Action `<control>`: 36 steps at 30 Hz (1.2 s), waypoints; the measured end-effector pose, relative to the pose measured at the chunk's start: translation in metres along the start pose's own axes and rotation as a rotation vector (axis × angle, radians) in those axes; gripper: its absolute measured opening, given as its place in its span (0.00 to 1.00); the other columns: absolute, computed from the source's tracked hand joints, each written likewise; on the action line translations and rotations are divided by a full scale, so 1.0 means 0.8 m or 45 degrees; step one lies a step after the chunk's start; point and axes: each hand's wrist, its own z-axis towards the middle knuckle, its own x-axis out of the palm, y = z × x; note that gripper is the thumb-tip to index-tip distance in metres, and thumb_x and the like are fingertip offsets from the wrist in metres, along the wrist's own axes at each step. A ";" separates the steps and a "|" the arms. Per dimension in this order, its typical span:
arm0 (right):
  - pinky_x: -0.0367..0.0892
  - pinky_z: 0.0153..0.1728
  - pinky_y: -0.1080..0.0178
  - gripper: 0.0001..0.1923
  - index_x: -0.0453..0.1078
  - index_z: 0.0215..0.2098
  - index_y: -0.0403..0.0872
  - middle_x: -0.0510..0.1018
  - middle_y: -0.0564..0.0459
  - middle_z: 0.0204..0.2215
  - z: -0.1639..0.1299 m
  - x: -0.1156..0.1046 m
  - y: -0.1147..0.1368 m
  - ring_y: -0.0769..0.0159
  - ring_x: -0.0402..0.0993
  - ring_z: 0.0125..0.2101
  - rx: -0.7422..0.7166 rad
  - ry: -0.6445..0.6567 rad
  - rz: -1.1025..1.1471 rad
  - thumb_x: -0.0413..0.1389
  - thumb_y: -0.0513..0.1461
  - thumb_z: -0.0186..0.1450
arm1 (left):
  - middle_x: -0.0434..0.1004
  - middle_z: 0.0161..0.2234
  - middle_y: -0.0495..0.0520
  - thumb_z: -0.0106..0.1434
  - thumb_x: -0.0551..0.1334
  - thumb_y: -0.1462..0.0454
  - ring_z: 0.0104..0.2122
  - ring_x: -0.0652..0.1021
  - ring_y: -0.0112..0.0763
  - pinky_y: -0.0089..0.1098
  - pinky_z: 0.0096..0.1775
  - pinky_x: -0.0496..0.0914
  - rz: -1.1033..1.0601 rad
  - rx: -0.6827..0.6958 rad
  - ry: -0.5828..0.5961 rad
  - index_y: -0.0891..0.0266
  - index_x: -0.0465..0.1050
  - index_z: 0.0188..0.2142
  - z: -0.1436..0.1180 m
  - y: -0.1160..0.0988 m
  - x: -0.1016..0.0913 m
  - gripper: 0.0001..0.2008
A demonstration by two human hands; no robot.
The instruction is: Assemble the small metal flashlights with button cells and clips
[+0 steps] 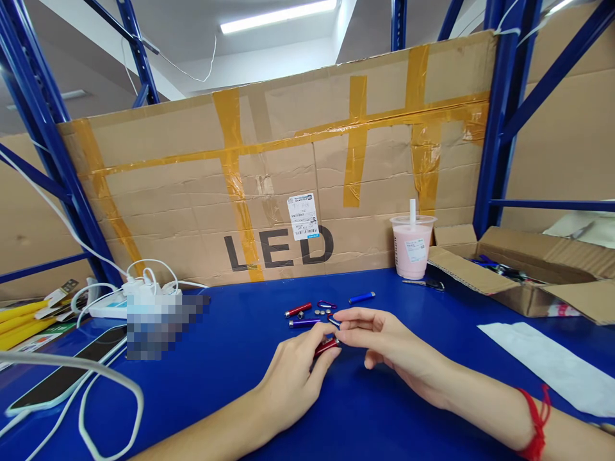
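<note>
While your hands meet over the blue table [384,410], these relations matter:
Left hand [293,378]: closed around a red tube [327,346], which pokes out past your thumb.
Right hand [384,339]: fingertips pinched at the tube's far tip; what they hold is too small to tell.
Tube axis: slanted up and rightward, from left palm toward right fingertips.
Nearer hand: both touch it.
Beyond your fingertips: a red pen light [298,310], a purple one [304,323], a blue one [361,298], small round batteries [323,312].
</note>
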 end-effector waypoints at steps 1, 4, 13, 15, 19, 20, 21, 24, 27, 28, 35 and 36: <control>0.62 0.18 0.78 0.15 0.72 0.38 0.46 0.71 0.54 0.32 0.000 0.000 0.000 0.76 0.67 0.28 0.003 -0.001 -0.001 0.63 0.39 0.52 | 0.71 0.33 0.44 0.66 0.50 0.64 0.31 0.72 0.25 0.25 0.35 0.63 0.001 0.001 0.001 0.54 0.60 0.44 0.000 0.000 0.000 0.08; 0.61 0.18 0.78 0.15 0.72 0.38 0.45 0.72 0.53 0.32 -0.002 0.001 0.002 0.75 0.68 0.29 0.016 -0.006 -0.012 0.62 0.38 0.52 | 0.70 0.30 0.45 0.66 0.48 0.64 0.29 0.71 0.25 0.25 0.34 0.62 0.011 -0.007 0.009 0.56 0.60 0.43 0.000 0.001 0.000 0.07; 0.61 0.18 0.78 0.12 0.73 0.35 0.45 0.74 0.53 0.31 -0.001 0.002 0.003 0.75 0.68 0.29 0.029 0.030 -0.079 0.63 0.40 0.52 | 0.66 0.26 0.46 0.67 0.43 0.64 0.25 0.67 0.25 0.25 0.30 0.59 0.056 -0.013 0.009 0.60 0.59 0.35 0.000 0.002 0.000 0.09; 0.60 0.17 0.78 0.13 0.73 0.34 0.45 0.74 0.54 0.31 -0.001 0.003 0.003 0.75 0.68 0.29 0.023 0.028 -0.081 0.63 0.41 0.51 | 0.65 0.26 0.46 0.67 0.43 0.64 0.25 0.66 0.25 0.25 0.29 0.59 0.057 -0.010 0.008 0.60 0.59 0.34 0.000 0.001 -0.001 0.09; 0.61 0.17 0.78 0.13 0.73 0.34 0.45 0.74 0.53 0.31 -0.001 0.003 0.002 0.75 0.68 0.29 0.011 0.028 -0.077 0.63 0.41 0.51 | 0.65 0.26 0.45 0.67 0.43 0.64 0.24 0.66 0.25 0.25 0.29 0.59 0.053 -0.009 0.004 0.60 0.58 0.33 0.000 0.000 -0.002 0.09; 0.61 0.17 0.78 0.14 0.73 0.34 0.45 0.74 0.53 0.31 -0.001 0.003 0.002 0.75 0.68 0.29 0.008 0.034 -0.073 0.63 0.41 0.51 | 0.65 0.26 0.45 0.67 0.43 0.64 0.24 0.66 0.25 0.25 0.29 0.59 0.052 -0.008 0.003 0.60 0.58 0.33 0.000 0.000 -0.002 0.10; 0.61 0.17 0.78 0.14 0.73 0.35 0.45 0.74 0.53 0.31 0.000 0.003 0.002 0.74 0.68 0.29 0.006 0.041 -0.069 0.63 0.41 0.51 | 0.65 0.26 0.45 0.67 0.43 0.64 0.24 0.66 0.25 0.25 0.29 0.59 0.053 -0.006 0.002 0.60 0.58 0.32 0.000 0.000 -0.001 0.10; 0.61 0.17 0.78 0.15 0.73 0.35 0.45 0.74 0.53 0.31 0.000 0.001 0.000 0.74 0.68 0.30 -0.001 0.062 -0.071 0.63 0.42 0.50 | 0.65 0.26 0.45 0.67 0.43 0.64 0.25 0.66 0.25 0.25 0.30 0.59 0.052 0.000 0.003 0.60 0.59 0.33 0.000 0.001 -0.001 0.10; 0.61 0.18 0.78 0.16 0.73 0.34 0.44 0.75 0.52 0.31 0.001 -0.001 -0.002 0.72 0.68 0.31 -0.008 0.093 -0.099 0.63 0.44 0.50 | 0.65 0.26 0.46 0.67 0.43 0.64 0.25 0.66 0.25 0.25 0.29 0.59 0.056 -0.001 0.002 0.60 0.59 0.33 0.001 0.002 -0.001 0.10; 0.61 0.18 0.78 0.16 0.73 0.34 0.44 0.75 0.52 0.31 0.001 -0.001 -0.002 0.72 0.68 0.31 -0.012 0.102 -0.108 0.63 0.44 0.50 | 0.65 0.26 0.46 0.67 0.42 0.64 0.24 0.66 0.25 0.25 0.29 0.59 0.060 -0.004 0.001 0.60 0.59 0.32 0.001 0.002 -0.001 0.10; 0.61 0.18 0.78 0.16 0.73 0.34 0.45 0.75 0.52 0.32 -0.001 0.001 0.002 0.70 0.69 0.34 -0.009 0.155 -0.158 0.63 0.45 0.51 | 0.66 0.27 0.48 0.67 0.41 0.64 0.26 0.68 0.26 0.26 0.30 0.60 0.062 -0.008 0.003 0.60 0.59 0.33 -0.001 0.002 -0.001 0.11; 0.61 0.18 0.78 0.16 0.73 0.35 0.45 0.75 0.51 0.32 -0.001 0.001 0.004 0.69 0.69 0.34 -0.007 0.160 -0.174 0.62 0.45 0.51 | 0.66 0.27 0.48 0.67 0.41 0.63 0.26 0.68 0.26 0.26 0.30 0.60 0.062 -0.004 0.002 0.60 0.59 0.33 -0.001 0.002 -0.001 0.11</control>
